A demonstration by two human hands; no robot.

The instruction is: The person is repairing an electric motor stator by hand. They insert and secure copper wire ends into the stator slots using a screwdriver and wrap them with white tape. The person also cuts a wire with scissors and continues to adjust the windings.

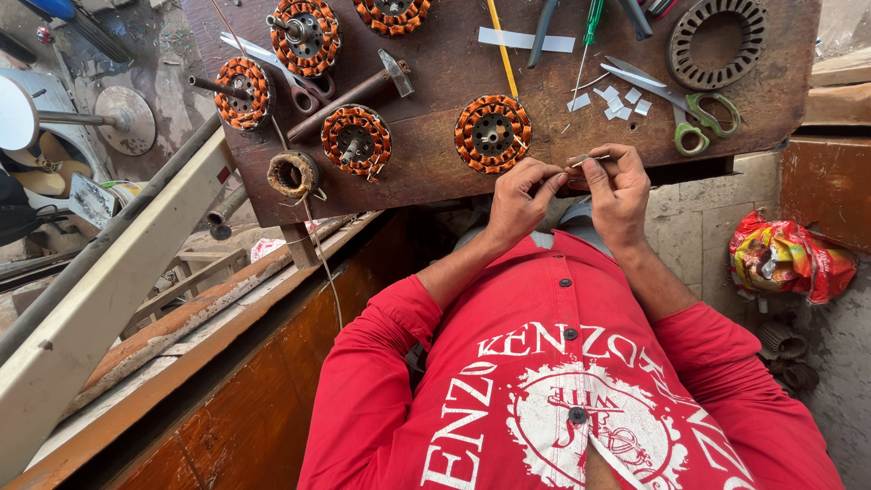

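Strip (pixel 582 160) — small, pale, flat piece — sits between both hands just off the near edge of the desk (pixel 435 181), above the person's red shirt (pixel 553 381). Left hand (pixel 521 198) pinches its left end, thumb and forefinger closed tight on it. Right hand (pixel 619 186) pinches the right part the same way, fingertips narrow, other fingers curled in. Both grips are closed on the strip; the hands nearly touch each other.

On the desk just beyond the left hand: a copper-wound stator (pixel 493 134), lying flat. Four more wound stators sit further left and toward the far edge — one (pixel 356 139) with a shaft through it, one (pixel 243 93) on a rod, one (pixel 303 34), one (pixel 392 14) cut off by the frame. A bare wire coil (pixel 292 174) lies at the desk's left near corner. A hammer (pixel 363 88) lies diagonally between the stators.

Beyond the right hand: green-handled scissors (pixel 682 106), blades pointing left, and a scatter of small white paper pieces (pixel 617 100) near the blades. A bare steel stator core (pixel 717 44) lies at the far right. A yellow rod (pixel 502 50), pliers (pixel 543 32) and a screwdriver (pixel 590 36) lie along the far edge.

A red and yellow bag (pixel 785 259) lies on the floor to the right, well apart from the hands.
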